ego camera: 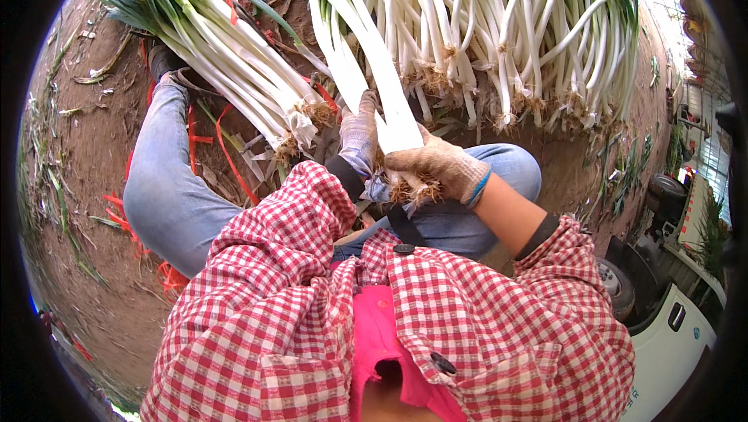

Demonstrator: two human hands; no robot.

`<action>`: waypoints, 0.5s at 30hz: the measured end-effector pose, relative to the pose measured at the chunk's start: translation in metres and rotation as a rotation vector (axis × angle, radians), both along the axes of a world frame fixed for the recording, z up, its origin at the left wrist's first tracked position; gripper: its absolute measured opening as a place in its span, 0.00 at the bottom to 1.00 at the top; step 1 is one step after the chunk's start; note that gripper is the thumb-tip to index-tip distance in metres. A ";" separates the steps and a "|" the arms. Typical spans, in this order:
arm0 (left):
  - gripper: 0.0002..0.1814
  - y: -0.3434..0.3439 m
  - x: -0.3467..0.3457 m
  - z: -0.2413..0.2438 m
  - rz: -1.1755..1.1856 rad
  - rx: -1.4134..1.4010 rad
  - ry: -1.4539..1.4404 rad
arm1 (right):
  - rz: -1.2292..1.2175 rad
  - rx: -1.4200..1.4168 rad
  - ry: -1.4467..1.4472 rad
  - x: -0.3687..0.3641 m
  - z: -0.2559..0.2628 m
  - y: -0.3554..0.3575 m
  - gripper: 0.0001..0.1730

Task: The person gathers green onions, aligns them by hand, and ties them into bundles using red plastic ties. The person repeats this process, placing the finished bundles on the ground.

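Several long green onions (380, 71) lie across my lap, their white stalks angled up and away and their roots near my body. My right hand (435, 165), in a tan knit glove, is closed around the root end of these stalks. On the other side my left hand (359, 135), in a greyish glove, grips the same stalks a little farther up. Some of the left fingers are hidden behind the stalks. A thick bundle of green onions (234, 59) rests to the left over my lower leg, roots towards me.
A large pile of green onions (497, 36) lies ahead and to the right on the bare soil (87, 147). Red plastic strips (228, 147) and leaf scraps are scattered at left. A white vehicle (666, 334) stands at the far right.
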State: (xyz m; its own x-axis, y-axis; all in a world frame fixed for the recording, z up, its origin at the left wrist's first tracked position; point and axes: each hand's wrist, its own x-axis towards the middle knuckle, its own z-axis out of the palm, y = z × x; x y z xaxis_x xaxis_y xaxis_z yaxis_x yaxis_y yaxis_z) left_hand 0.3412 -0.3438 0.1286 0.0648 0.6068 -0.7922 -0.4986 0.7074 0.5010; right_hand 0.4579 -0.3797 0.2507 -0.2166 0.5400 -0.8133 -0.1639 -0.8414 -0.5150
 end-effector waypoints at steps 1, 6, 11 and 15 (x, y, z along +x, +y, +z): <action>0.21 -0.003 0.001 0.000 0.054 0.023 0.016 | -0.027 -0.027 0.001 -0.002 -0.002 -0.001 0.40; 0.25 -0.018 -0.019 0.007 0.084 0.054 -0.173 | -0.099 -0.005 0.149 0.008 -0.009 0.000 0.34; 0.16 -0.034 -0.041 0.026 -0.087 0.084 -0.422 | -0.164 0.028 0.256 0.023 -0.007 -0.001 0.27; 0.20 -0.022 -0.055 0.044 -0.190 0.060 -0.559 | -0.236 0.016 0.271 0.025 -0.007 -0.002 0.26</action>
State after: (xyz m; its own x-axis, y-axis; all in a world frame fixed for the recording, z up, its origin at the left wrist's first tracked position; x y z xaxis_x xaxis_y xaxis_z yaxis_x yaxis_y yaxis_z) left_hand 0.2867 -0.3663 0.1723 0.5745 0.5864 -0.5710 -0.5659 0.7886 0.2405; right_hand 0.4825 -0.3820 0.2437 -0.2917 0.6129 -0.7344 -0.4851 -0.7565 -0.4387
